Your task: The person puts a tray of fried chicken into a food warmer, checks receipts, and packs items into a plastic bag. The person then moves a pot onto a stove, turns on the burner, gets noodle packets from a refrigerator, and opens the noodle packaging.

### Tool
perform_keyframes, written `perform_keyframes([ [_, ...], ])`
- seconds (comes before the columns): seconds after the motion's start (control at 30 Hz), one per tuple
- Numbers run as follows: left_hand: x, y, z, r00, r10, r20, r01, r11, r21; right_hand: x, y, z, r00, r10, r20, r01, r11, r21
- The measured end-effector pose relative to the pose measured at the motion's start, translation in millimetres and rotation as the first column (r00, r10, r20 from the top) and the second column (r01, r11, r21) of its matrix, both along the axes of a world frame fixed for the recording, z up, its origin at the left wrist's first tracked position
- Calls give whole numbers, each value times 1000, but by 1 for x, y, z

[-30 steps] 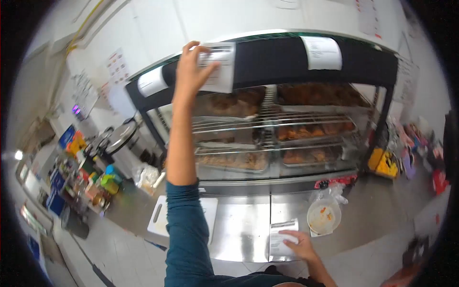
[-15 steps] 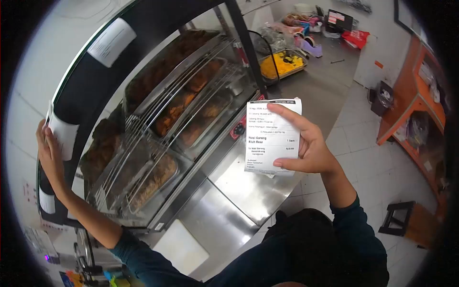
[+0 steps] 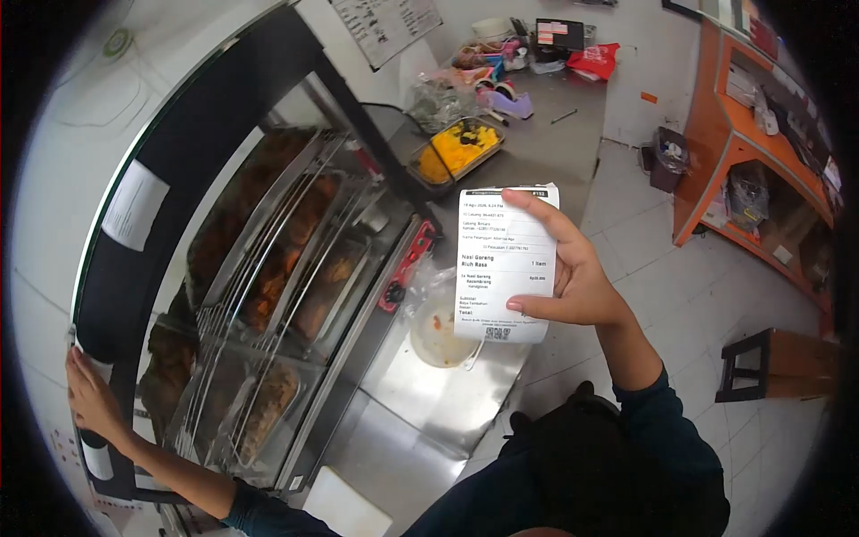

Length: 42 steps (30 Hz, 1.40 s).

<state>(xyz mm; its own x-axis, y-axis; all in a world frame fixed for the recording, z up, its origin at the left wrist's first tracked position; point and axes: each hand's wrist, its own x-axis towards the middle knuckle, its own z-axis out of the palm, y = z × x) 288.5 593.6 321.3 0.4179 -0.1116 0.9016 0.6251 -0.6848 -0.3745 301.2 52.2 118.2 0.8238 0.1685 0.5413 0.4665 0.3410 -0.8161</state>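
Observation:
My right hand (image 3: 573,277) holds a printed white receipt (image 3: 504,264) upright, pinched between the thumb and fingers, its text facing me. Fingers outstretched, my left hand (image 3: 94,398) lies against the black top of the glass food warmer (image 3: 224,116), over a white paper slip (image 3: 100,369) on that top. Behind the warmer's glass, trays of fried food (image 3: 277,295) sit on wire racks. Partly hidden by the receipt, a round pale container (image 3: 434,336) stands on the steel counter (image 3: 403,394).
A tray of yellow food (image 3: 461,152) rests on the counter beyond the warmer, near plastic bags and a tape dispenser (image 3: 508,98). A white cutting board (image 3: 344,506) lies at the bottom. An orange cabinet (image 3: 729,161), a bin (image 3: 669,159) and a wooden stool (image 3: 774,365) stand right.
The view has shifted, bringing the round container into sight. My left hand's fingers now lie flatter on the warmer's top. My right hand still holds the receipt, with more of its lower end showing.

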Motion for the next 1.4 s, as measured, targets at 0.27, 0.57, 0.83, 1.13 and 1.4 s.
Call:
perform_keyframes([
  [0.27,23,-289,-103,238,-803,546,951,306,35,3,-143,-12,982,-187,27,189,979,-75],
  [0.57,92,-750,-275,-119,-338,934,-762,-572,-304,-27,-361,-39,914,-399,68,391,825,-409],
  [0.83,122,-954,-320,157,-394,905,-894,-447,-40,-18,-510,-96,849,-507,-148,373,773,-513],
  [1.13,242,-1162,-339,278,-486,829,-776,-622,-104,33,-692,-168,705,-610,-362,327,732,-597],
  [1.4,232,-1347,-352,-445,-643,624,-709,-173,-684,58,-848,-155,191,-885,-425,932,299,-204],
])
